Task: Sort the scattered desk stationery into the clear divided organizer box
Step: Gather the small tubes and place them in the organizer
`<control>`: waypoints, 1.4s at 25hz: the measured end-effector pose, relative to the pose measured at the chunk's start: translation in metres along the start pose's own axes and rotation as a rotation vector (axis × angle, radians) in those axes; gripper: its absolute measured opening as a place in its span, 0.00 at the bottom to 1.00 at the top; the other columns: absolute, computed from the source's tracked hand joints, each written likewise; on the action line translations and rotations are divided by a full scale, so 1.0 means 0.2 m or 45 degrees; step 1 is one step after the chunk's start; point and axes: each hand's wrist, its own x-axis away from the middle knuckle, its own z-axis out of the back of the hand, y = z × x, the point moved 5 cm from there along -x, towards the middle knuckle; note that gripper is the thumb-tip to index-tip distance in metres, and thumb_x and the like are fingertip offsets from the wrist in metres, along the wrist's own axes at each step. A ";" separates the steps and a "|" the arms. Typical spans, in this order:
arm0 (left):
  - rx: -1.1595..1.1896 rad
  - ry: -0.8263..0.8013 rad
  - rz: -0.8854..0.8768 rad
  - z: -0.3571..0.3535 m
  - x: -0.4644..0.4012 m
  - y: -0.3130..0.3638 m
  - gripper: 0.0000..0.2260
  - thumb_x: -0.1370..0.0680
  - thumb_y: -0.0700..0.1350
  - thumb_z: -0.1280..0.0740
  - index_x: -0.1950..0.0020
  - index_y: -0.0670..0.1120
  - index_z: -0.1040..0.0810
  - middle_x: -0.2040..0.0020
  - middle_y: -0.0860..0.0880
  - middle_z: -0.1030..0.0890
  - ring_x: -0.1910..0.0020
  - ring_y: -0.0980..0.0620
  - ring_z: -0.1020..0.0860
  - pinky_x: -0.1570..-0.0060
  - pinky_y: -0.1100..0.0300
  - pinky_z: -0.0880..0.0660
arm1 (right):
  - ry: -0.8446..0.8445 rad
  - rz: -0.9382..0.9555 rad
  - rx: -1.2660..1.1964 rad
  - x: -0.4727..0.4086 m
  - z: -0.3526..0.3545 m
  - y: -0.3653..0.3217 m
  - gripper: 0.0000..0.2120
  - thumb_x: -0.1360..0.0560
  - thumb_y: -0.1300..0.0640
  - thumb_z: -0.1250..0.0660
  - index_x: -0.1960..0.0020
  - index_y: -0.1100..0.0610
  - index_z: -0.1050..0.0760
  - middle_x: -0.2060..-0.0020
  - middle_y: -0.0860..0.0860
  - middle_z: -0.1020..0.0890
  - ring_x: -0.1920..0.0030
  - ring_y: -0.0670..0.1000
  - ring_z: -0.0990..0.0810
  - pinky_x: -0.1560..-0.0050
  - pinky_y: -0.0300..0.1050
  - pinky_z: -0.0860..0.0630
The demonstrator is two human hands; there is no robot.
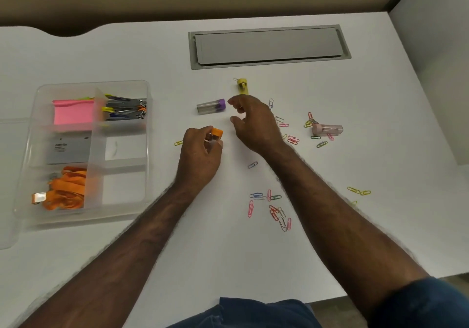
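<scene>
Clear divided plastic organizer box [38, 94]: on white desk [177, 251], far left, well apart from both hands. Back-left compartment: pink sticky-note pad [73, 112]. Back-right: bundle of dark binder clips w/ yellow tabs [125, 108]. Mid-left: grey card [68, 149]. Front-left: orange fabric lanyard [67, 188].

Left hand [199, 155]: forearm angled up from lower left, back of hand to camera, fingers curled round small clear tube w/ orange cap [216, 133]; cap protrudes at thumb side. Grip closed on tube.

Right hand [253, 122]: forearm in from lower right, wrist bent left, thumb and forefinger held apart, other fingers loosely curved, nothing gripped. Positioned betw. clear tube w/ purple cap [211, 106], lying on its side just left, and yellow tube [243, 86] just behind fingertips; contact w/ yellow tube: cannot tell.

Pink-capped clear tube [328, 129]: lying at right among loose clips.

Coloured paper clips: scattered on desk; cluster [275, 208] betw. forearms, others beside right wrist, single yellow clip [178, 143] just left of left hand.

Grey recessed cable hatch [269, 46]: rear of desk.
</scene>
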 end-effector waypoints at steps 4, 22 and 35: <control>0.084 0.047 0.047 0.06 0.00 -0.05 0.18 0.19 0.48 0.31 0.31 0.44 0.24 0.36 0.43 0.26 0.47 0.53 0.24 0.51 0.76 0.30 | -0.178 0.071 0.232 -0.16 -0.12 -0.07 0.27 0.22 0.59 0.27 0.24 0.53 0.28 0.27 0.52 0.24 0.28 0.55 0.26 0.28 0.49 0.29; 0.240 -0.106 -0.176 0.08 -0.04 0.04 0.13 0.18 0.48 0.33 0.35 0.49 0.29 0.41 0.54 0.21 0.42 0.55 0.21 0.50 0.74 0.28 | -0.239 0.186 -0.149 0.16 0.03 -0.03 0.18 0.23 0.58 0.25 0.33 0.52 0.20 0.43 0.47 0.18 0.48 0.46 0.18 0.50 0.39 0.22; 0.535 -0.149 0.204 0.05 -0.06 -0.04 0.20 0.20 0.49 0.29 0.30 0.47 0.28 0.42 0.48 0.17 0.51 0.50 0.15 0.50 0.58 0.16 | -0.031 -0.326 -0.601 -0.11 0.03 0.07 0.14 0.24 0.63 0.30 0.41 0.52 0.19 0.49 0.47 0.15 0.48 0.50 0.15 0.43 0.58 0.16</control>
